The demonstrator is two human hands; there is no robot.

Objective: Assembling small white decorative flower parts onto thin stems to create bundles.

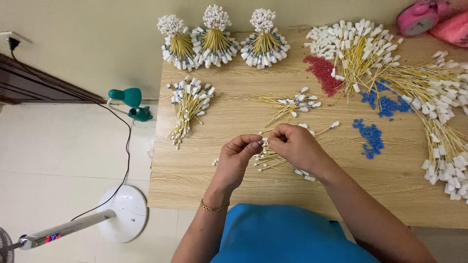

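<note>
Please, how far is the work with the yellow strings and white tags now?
Done, it seems: three tied upright bundles of yellow strings with white tags at the table's far edge. In hand: the left hand and right hand pinch one small white tag piece between fingertips. Left: big loose heaps of tagged strings, a red bead pile and blue bead piles.

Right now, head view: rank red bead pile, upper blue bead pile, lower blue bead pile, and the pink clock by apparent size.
1. Red bead pile, largest.
2. Pink clock, though cut off by the frame edge and farther away, so unsure.
3. Upper blue bead pile and lower blue bead pile look alike; no ranking between them.
</note>
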